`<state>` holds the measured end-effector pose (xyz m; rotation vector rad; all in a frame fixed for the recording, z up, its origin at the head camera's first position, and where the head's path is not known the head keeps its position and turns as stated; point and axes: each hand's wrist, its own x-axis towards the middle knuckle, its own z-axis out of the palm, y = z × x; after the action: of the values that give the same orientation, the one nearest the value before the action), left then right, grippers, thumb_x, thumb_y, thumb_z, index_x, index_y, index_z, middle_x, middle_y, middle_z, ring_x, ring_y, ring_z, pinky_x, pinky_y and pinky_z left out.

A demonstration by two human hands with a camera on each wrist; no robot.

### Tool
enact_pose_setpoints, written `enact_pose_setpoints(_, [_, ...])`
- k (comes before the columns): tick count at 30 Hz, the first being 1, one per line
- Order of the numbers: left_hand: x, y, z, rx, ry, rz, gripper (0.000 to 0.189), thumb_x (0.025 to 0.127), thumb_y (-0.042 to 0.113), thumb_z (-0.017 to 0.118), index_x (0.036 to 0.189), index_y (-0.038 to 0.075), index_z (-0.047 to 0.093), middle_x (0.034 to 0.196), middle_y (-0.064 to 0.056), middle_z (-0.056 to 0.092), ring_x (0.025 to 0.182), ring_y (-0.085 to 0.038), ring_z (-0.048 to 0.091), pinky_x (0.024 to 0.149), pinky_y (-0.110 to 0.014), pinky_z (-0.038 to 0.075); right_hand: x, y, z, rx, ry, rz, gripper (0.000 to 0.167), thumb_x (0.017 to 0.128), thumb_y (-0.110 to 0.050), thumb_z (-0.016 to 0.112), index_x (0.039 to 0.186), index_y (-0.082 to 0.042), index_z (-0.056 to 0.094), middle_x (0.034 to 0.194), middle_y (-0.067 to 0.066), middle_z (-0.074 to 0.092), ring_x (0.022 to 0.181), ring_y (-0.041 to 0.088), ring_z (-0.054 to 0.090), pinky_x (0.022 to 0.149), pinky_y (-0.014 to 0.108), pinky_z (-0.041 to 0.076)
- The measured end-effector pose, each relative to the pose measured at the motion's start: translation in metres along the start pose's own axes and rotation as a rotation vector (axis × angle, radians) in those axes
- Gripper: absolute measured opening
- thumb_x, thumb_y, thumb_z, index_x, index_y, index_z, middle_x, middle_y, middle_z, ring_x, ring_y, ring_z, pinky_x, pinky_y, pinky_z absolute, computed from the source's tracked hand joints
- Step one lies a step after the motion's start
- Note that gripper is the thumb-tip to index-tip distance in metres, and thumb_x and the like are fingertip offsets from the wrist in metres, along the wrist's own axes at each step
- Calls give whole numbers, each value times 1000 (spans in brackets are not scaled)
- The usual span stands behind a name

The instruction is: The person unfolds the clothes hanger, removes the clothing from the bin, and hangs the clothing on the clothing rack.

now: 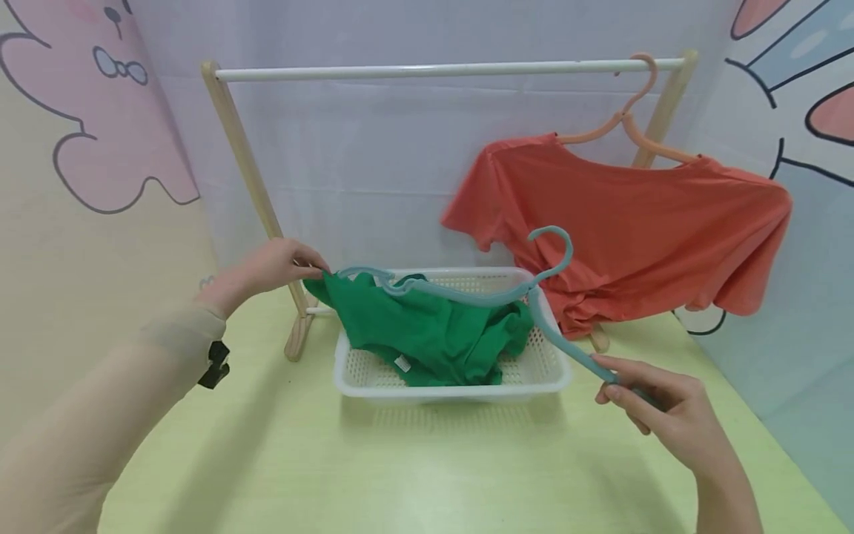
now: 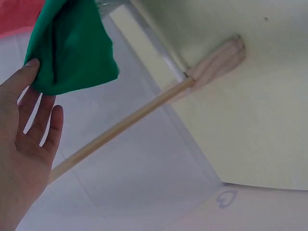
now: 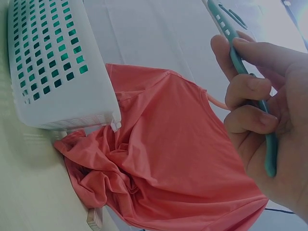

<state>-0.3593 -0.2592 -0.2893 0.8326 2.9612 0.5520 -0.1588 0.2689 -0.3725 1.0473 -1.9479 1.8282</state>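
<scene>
A green shirt [image 1: 427,334] lies bunched over the white basket [image 1: 454,391], a small white tag showing on it. My left hand [image 1: 276,265] pinches one corner of the shirt, raised past the basket's left side; the left wrist view shows thumb and fingers on the green cloth [image 2: 77,53]. In my right hand [image 1: 667,404] is one arm of a blue-green clothes hanger [image 1: 467,297]. The hanger's other arm reaches left across the shirt, its tip near the left hand, partly at the cloth. In the right wrist view, fingers curl round the hanger [image 3: 236,57].
A rack with wooden legs and a white rail [image 1: 400,72] stands behind the basket. From the rail's right end an orange hanger [image 1: 643,89] carries a red shirt [image 1: 640,230], its lower part bunched beside the basket. Pale yellow tabletop [image 1: 400,467] lies in front.
</scene>
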Motion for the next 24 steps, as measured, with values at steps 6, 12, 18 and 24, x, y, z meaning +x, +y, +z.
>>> enact_pose_setpoints(6, [-12, -14, 24, 32, -48, 30, 16, 91, 11, 70, 105, 13, 77, 111, -11, 74, 98, -27, 69, 82, -44, 57, -3, 0, 1, -11, -7, 32, 47, 82, 33, 48, 125, 16, 57, 90, 0, 75, 48, 12, 39, 39, 25, 28])
enact_pose_setpoints(12, [-23, 8, 35, 71, -10, 192, 26, 84, 9, 75, 110, 11, 74, 113, -9, 70, 106, -30, 64, 91, -49, 54, -4, 0, 4, -10, -6, 29, 47, 82, 33, 48, 125, 17, 57, 90, 0, 75, 48, 12, 40, 38, 24, 28])
enact_pose_setpoints(18, [-27, 41, 71, 52, -65, 301, 26, 80, 19, 82, 105, 14, 75, 108, 2, 68, 105, -20, 60, 90, -40, 54, -4, -1, 6, -39, -8, 54, 46, 83, 32, 49, 125, 16, 57, 90, -1, 76, 49, 13, 42, 38, 25, 29])
enact_pose_setpoints(24, [-27, 47, 92, 104, -110, 319, 26, 80, 18, 82, 105, 16, 75, 107, 3, 67, 105, -20, 58, 87, -36, 55, -4, 2, 8, -11, -25, 36, 46, 82, 32, 48, 125, 17, 57, 91, 0, 76, 48, 12, 42, 38, 24, 29])
